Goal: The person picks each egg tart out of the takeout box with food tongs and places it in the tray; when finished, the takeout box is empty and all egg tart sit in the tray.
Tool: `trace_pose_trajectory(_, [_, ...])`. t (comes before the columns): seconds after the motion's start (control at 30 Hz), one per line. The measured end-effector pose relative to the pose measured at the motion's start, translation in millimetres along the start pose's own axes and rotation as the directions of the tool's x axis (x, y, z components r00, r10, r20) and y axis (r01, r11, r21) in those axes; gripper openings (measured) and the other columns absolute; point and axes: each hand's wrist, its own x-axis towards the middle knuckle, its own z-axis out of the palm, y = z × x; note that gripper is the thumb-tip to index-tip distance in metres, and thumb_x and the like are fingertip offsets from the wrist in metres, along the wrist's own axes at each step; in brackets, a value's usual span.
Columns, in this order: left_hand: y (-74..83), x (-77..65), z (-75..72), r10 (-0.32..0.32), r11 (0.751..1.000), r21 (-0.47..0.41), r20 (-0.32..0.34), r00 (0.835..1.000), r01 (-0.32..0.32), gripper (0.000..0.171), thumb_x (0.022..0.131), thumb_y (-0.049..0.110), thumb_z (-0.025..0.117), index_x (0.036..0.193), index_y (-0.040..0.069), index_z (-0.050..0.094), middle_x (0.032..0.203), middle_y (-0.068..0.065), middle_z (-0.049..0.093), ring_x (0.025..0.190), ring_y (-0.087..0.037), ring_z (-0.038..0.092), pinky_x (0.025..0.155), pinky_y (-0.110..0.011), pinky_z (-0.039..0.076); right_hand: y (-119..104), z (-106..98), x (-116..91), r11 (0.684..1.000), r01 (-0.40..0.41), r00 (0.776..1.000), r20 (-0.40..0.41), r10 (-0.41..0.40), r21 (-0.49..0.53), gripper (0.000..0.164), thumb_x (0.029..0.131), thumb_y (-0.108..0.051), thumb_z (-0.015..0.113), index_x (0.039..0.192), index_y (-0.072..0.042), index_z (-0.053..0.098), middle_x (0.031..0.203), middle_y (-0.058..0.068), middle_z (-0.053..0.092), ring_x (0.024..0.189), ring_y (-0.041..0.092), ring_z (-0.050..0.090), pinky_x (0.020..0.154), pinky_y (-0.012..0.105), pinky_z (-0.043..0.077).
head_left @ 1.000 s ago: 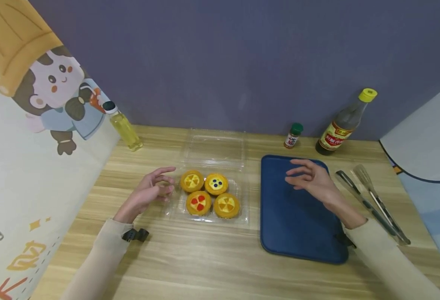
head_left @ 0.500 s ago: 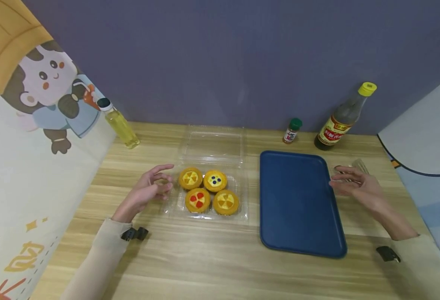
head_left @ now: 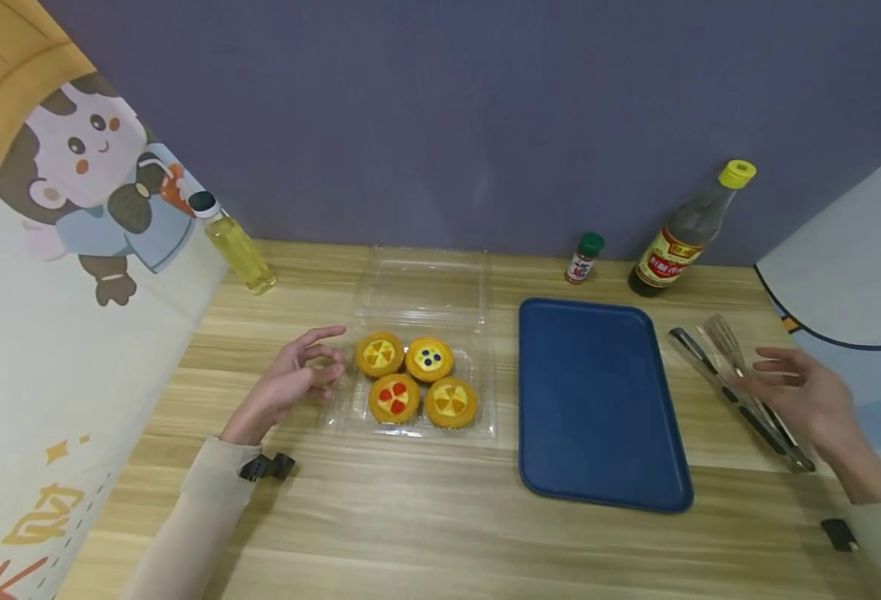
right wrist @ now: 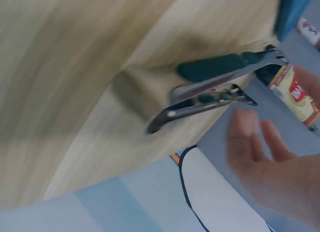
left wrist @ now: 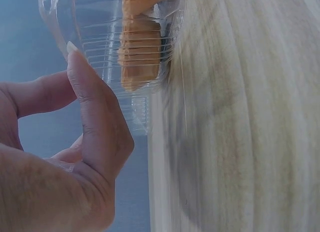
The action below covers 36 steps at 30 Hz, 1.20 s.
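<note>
My left hand point(head_left: 290, 379) is at the left side of a clear plastic clamshell box point(head_left: 488, 421), its fingers loosely bent. In the left wrist view a fingertip point(left wrist: 72, 49) overlaps the box wall; I cannot tell whether it touches. Several tarts sit in the box, among them one with red dots point(head_left: 394, 398) and one with blue dots point(head_left: 429, 358). Over at the right, my right hand point(head_left: 815, 400) hovers by the metal tongs point(head_left: 698, 357) with dark grips, fingers relaxed and holding nothing. The right wrist view shows the tongs point(right wrist: 215, 79) lying on the table, apart from the hand.
A blue tray point(head_left: 598, 400) lies between box and tongs. The box's lid point(head_left: 428, 287) is folded back. Along the wall stand an oil bottle point(head_left: 239, 254), a green-capped shaker point(head_left: 583, 260) and a yellow-capped sauce bottle point(head_left: 676, 242).
My right hand has moved right, from above the blue tray, across the tongs, to near their handle end. The left hand stays in the same place beside the box.
</note>
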Motion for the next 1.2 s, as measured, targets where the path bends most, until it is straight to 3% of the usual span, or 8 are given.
trace_pose_trajectory(0.03, [0.2, 0.1, -0.1, 0.000, 1.000, 0.001, 0.000, 1.000, 0.000, 0.073, 0.096, -0.006, 0.058, 0.162, 0.011, 0.032, 0.120, -0.012, 0.058, 0.082, -0.012, 0.064, 0.069, -0.025, 0.062, 1, 0, 0, 0.999, -0.013, 0.999, 0.034, 0.014, -0.044, 0.094, 0.100, -0.048, 0.066, 0.160, 0.010, 0.023, 0.140, 0.039, 0.046, 0.113, 0.036, 0.059, 0.080, 0.052, 0.057])
trace_pose_trajectory(0.1, [0.5, 0.4, -0.1, -0.002, 1.000, 0.002, 0.001, 1.000, 0.002, 0.073, 0.096, -0.006, 0.058, 0.162, 0.011, 0.032, 0.120, -0.012, 0.058, 0.082, -0.011, 0.064, 0.069, -0.025, 0.062, 5, 0, 0, 0.994, -0.008, 0.994, 0.112, 0.021, -0.114, 0.103, 0.100, -0.053, 0.063, 0.160, 0.013, 0.014, 0.146, 0.049, 0.035, 0.122, 0.063, 0.042, 0.082, 0.067, 0.051])
trace_pose_trajectory(0.17, [0.8, 0.6, 0.2, -0.004, 1.000, 0.002, 0.002, 1.000, 0.004, 0.073, 0.096, -0.006, 0.058, 0.162, 0.011, 0.032, 0.120, -0.012, 0.058, 0.082, -0.011, 0.064, 0.069, -0.025, 0.062, 7, 1, 1, 0.987, 0.005, 0.983, 0.181, 0.025, -0.163, 0.112, 0.098, -0.059, 0.062, 0.160, 0.014, 0.005, 0.146, 0.053, 0.031, 0.125, 0.068, 0.039, 0.084, 0.071, 0.049])
trace_pose_trajectory(0.33, [1.3, 1.6, 1.2, -0.004, 1.000, 0.002, 0.001, 1.000, 0.004, 0.073, 0.096, -0.007, 0.058, 0.162, 0.011, 0.033, 0.121, -0.013, 0.058, 0.082, -0.012, 0.064, 0.069, -0.025, 0.062, 10, 10, 2, 0.981, 0.018, 0.987, 0.161, 0.013, -0.193, 0.117, 0.096, -0.063, 0.063, 0.159, 0.016, 0.004, 0.141, 0.055, 0.033, 0.118, 0.069, 0.045, 0.081, 0.068, 0.051])
trace_pose_trajectory(0.57, [3.2, 3.4, 2.3, -0.004, 1.000, 0.001, 0.005, 1.000, 0.004, 0.072, 0.097, -0.006, 0.058, 0.162, 0.012, 0.033, 0.121, -0.013, 0.058, 0.082, -0.014, 0.064, 0.069, -0.025, 0.062, 12, 21, 1, 0.985, 0.061, 0.998, 0.036, -0.055, -0.164, 0.100, 0.099, -0.050, 0.065, 0.156, 0.017, 0.017, 0.135, 0.055, 0.040, 0.113, 0.066, 0.048, 0.081, 0.069, 0.048])
trace_pose_trajectory(0.8, [7.7, 4.7, 3.3, 0.003, 1.000, 0.010, 0.009, 1.000, -0.003, 0.072, 0.097, -0.004, 0.058, 0.163, 0.011, 0.031, 0.121, -0.014, 0.057, 0.081, -0.014, 0.064, 0.069, -0.025, 0.061, 12, 27, 1, 0.980, 0.096, 0.992, -0.068, -0.109, -0.176, 0.082, 0.102, -0.036, 0.065, 0.151, 0.019, 0.028, 0.128, 0.053, 0.045, 0.108, 0.064, 0.051, 0.080, 0.068, 0.045])
trace_pose_trajectory(1.1, [3.2, 0.2, 2.6, 0.001, 1.000, 0.002, 0.003, 1.000, -0.001, 0.072, 0.098, -0.003, 0.058, 0.163, 0.012, 0.032, 0.119, -0.012, 0.059, 0.083, -0.014, 0.064, 0.069, -0.026, 0.061, 10, 27, 1, 0.979, 0.099, 0.992, -0.056, -0.111, -0.177, 0.080, 0.104, -0.038, 0.062, 0.152, 0.017, 0.029, 0.131, 0.053, 0.044, 0.113, 0.066, 0.048, 0.086, 0.072, 0.044])
trace_pose_trajectory(1.2, [1.2, -1.7, 1.9, 0.003, 1.000, 0.001, 0.001, 1.000, -0.003, 0.071, 0.099, -0.002, 0.058, 0.163, 0.012, 0.032, 0.118, -0.010, 0.059, 0.082, -0.013, 0.064, 0.068, -0.026, 0.061, 12, 25, 4, 0.982, 0.105, 0.993, -0.041, -0.113, -0.159, 0.081, 0.104, -0.039, 0.061, 0.152, 0.017, 0.029, 0.131, 0.052, 0.045, 0.111, 0.065, 0.050, 0.082, 0.069, 0.046])
